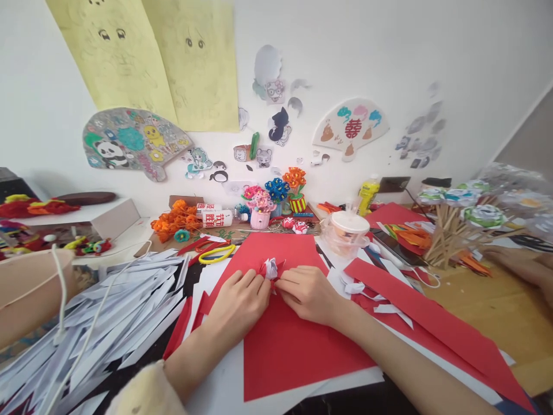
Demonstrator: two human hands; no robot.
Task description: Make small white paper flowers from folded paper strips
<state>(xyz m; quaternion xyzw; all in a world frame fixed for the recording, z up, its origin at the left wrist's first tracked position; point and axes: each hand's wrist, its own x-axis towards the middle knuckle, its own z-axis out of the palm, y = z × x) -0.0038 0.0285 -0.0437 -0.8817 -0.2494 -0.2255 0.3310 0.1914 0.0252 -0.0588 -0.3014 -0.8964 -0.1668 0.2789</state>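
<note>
A small folded paper flower (pixel 271 268), white in the middle with red points around it, is held between my two hands over a large red paper sheet (pixel 298 346). My left hand (pixel 248 294) pinches its left side with curled fingers. On the other side my right hand (pixel 302 291) grips it with closed fingers. The fingertips partly hide the flower's lower part. White sheets stick out from under the red one.
White paper strips (pixel 125 311) pile up at left, beside yellow-handled scissors (pixel 217 253). A lidded cup (pixel 348 225), red paper strip (pixel 423 311) and paper flowers on sticks (pixel 449 230) are at right. Another person's hand (pixel 518 262) rests at the right edge.
</note>
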